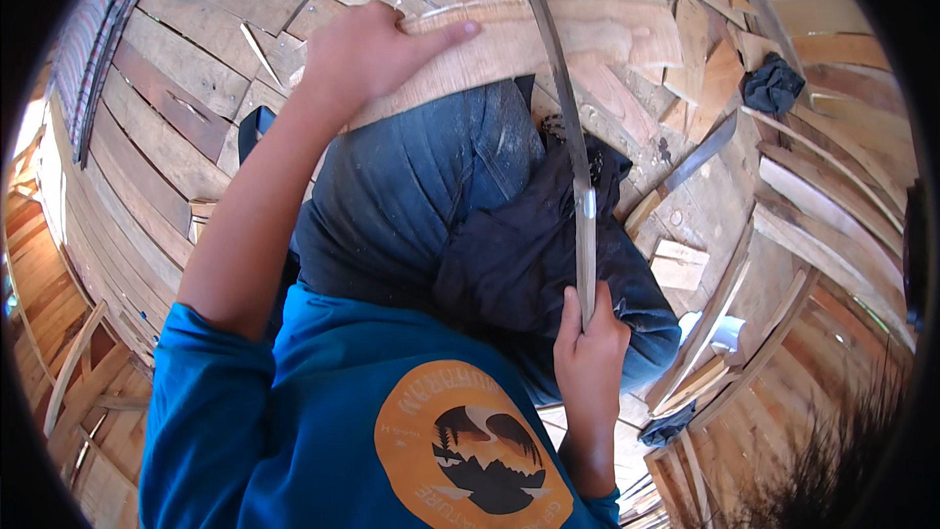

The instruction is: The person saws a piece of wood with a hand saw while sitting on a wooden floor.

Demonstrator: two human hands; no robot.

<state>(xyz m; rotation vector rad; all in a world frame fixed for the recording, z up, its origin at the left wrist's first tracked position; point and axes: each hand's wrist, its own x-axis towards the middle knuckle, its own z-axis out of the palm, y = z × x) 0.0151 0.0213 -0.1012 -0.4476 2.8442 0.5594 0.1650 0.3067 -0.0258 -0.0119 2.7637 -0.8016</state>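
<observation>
My left hand [357, 51] grips the left end of a pale, slightly curved wooden board [490, 42], its thumb lying along the board's upper face. This board rests across my raised knee, in dark trousers [401, 171]. In my right hand [591, 345] is the wooden handle of a machete [560, 69], the fingers wrapped round it near my lap. Its long, narrow dark blade points away from me and crosses over the right part of the board. Whether the blade touches the wood, I cannot tell. A dark cloth [519, 235] lies over my lap.
A second machete [700, 152] lies on the plank floor [196, 49] at the right. Wood offcuts [612, 103] and curved wooden strips [832, 225] are heaped around the right side. A black crumpled bag [773, 85] sits among them. Striped fabric [93, 39] hangs at the far left.
</observation>
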